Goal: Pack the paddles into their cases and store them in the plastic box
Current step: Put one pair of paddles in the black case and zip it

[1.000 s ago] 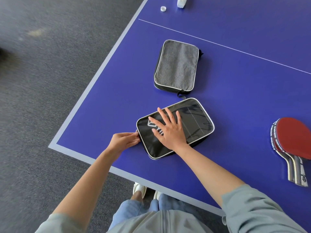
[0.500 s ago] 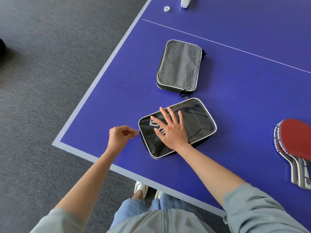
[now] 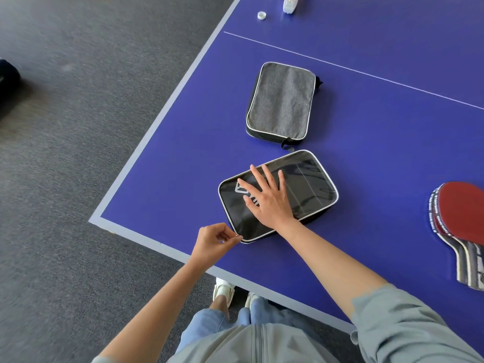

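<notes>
Right hand (image 3: 269, 200) lies flat with fingers spread on the black case (image 3: 309, 184), pressing it onto the blue table (image 3: 379, 153) and gripping nothing. Left hand (image 3: 213, 241) sits just beside the case's near corner, thumb and forefinger pinched together on something small at the case's edge, probably the zipper pull, though it is too small to be sure; the other fingers are curled. Beyond the right hand's fingertips, near but apart from the black case, a grey case (image 3: 281, 100) lies closed on the table. Well off to the right of the right hand, stacked paddles (image 3: 461, 221) with a red face uppermost rest on the table, handles pointing toward the person, partly cut off by the frame edge. Far beyond the grey case sit a small white cap (image 3: 261, 15) and a white object, unclear
</notes>
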